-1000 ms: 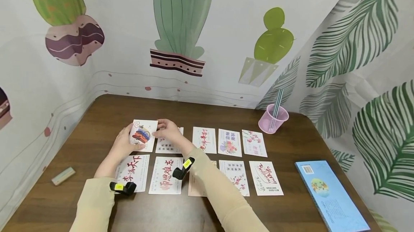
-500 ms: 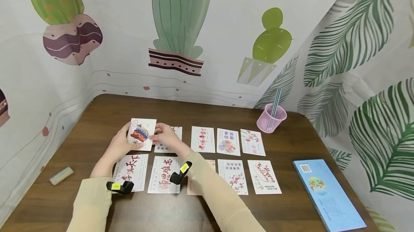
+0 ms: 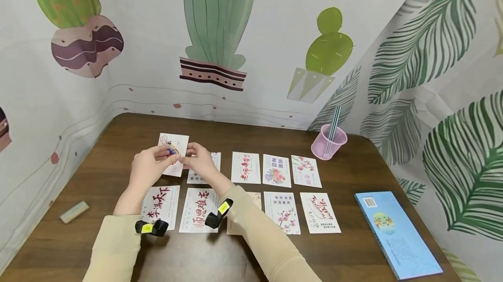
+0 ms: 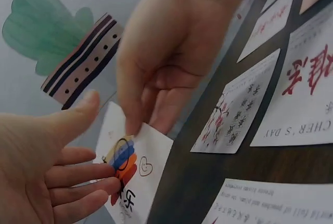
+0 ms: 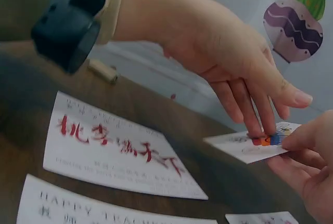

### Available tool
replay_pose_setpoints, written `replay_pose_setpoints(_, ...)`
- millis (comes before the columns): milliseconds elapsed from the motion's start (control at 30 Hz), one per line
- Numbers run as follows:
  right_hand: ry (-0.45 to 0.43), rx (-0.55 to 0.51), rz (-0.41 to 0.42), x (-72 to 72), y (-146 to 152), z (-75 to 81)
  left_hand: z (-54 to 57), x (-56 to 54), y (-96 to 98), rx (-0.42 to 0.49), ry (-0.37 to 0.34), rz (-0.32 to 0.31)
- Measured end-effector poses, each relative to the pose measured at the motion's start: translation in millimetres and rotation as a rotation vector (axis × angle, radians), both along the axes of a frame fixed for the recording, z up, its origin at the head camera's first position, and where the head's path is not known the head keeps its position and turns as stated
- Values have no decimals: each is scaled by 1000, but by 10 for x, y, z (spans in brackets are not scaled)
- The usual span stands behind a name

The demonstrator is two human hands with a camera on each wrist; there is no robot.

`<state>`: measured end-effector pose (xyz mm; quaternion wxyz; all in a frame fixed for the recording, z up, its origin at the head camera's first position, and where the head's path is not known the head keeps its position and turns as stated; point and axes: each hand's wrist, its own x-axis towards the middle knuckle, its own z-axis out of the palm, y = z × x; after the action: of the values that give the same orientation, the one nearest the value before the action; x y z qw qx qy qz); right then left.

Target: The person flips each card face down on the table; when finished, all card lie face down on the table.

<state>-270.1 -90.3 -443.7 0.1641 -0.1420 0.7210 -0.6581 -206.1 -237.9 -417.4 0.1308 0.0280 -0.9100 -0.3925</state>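
Note:
A white greeting card (image 3: 179, 142) with blue, orange and red patches is raised above the table's back left. My right hand (image 3: 201, 162) pinches its right edge between thumb and fingers; in the right wrist view the right hand (image 5: 315, 154) comes in from the right side. My left hand (image 3: 147, 168) lies in front of the card, fingers stretched across the coloured picture and thumb apart. In the left wrist view those fingertips (image 4: 106, 174) are at the picture, covering part of it. A card with blossoms (image 3: 198, 178) is partly hidden behind the right hand.
Cards lie in two rows, including one with large red characters (image 3: 161, 203) and a birthday card (image 3: 320, 213). A pink cup (image 3: 328, 143) with striped sticks stands at the back right. A blue book (image 3: 397, 234) lies right, an eraser-like block (image 3: 74, 212) left.
My left hand has let go of the card's left edge and moved its fingers over the front. The card has risen slightly and tilted, staying in my right hand.

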Motion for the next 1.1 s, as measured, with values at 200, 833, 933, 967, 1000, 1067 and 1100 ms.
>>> replay_pose_setpoints(200,2,-56,71,52,-6,54,66,30,53,6,33,36)
replay_pose_setpoints(833,150,-20,236,25,56,65,177,75,-15,93,54,-1)
replay_pose_setpoints(933,142,-24,149,-7,54,27,171,55,-40,100,59,49)
replay_pose_setpoints(967,130,-26,108,-17,54,15,164,48,-50,108,53,63)
replay_pose_setpoints(1000,116,-20,64,-27,57,1,157,43,-60,121,42,74)
replay_pose_setpoints(1067,71,-5,-14,-42,65,-16,146,35,-80,158,8,86)
replay_pose_setpoints(1100,49,7,-45,-47,70,-20,141,33,-90,178,-12,91)
